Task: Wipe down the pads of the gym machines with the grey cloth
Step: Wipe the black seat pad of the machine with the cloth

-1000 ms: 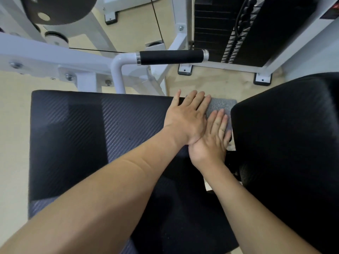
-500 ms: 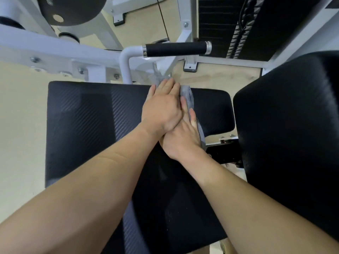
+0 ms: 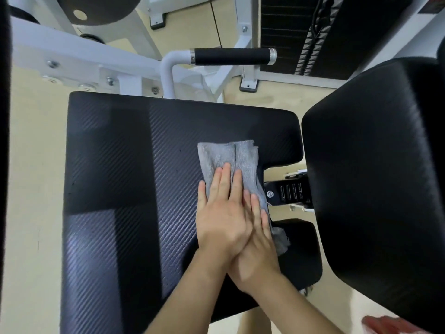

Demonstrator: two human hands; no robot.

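Note:
The grey cloth [image 3: 228, 155] lies crumpled on the right part of the black textured seat pad [image 3: 120, 165], near the notch in its right edge. My right hand [image 3: 261, 244] presses flat on the cloth's near end. My left hand [image 3: 221, 213] lies over my right hand, and its fingertips reach onto the cloth. The far half of the cloth shows beyond the fingers, and a corner sticks out to the right of my right hand. A large black back pad [image 3: 373, 165] stands to the right of the seat.
A white frame with a black-gripped handle [image 3: 231, 56] crosses behind the seat. The weight stack [image 3: 301, 27] is at the back right. A metal adjuster bracket [image 3: 289, 191] sits in the gap between seat and back pad. A round black pad [image 3: 96, 8] is at top left.
Both stacked hands have slid the cloth from the seat's far edge back toward me along its right side. More of the cloth now shows beyond the fingers.

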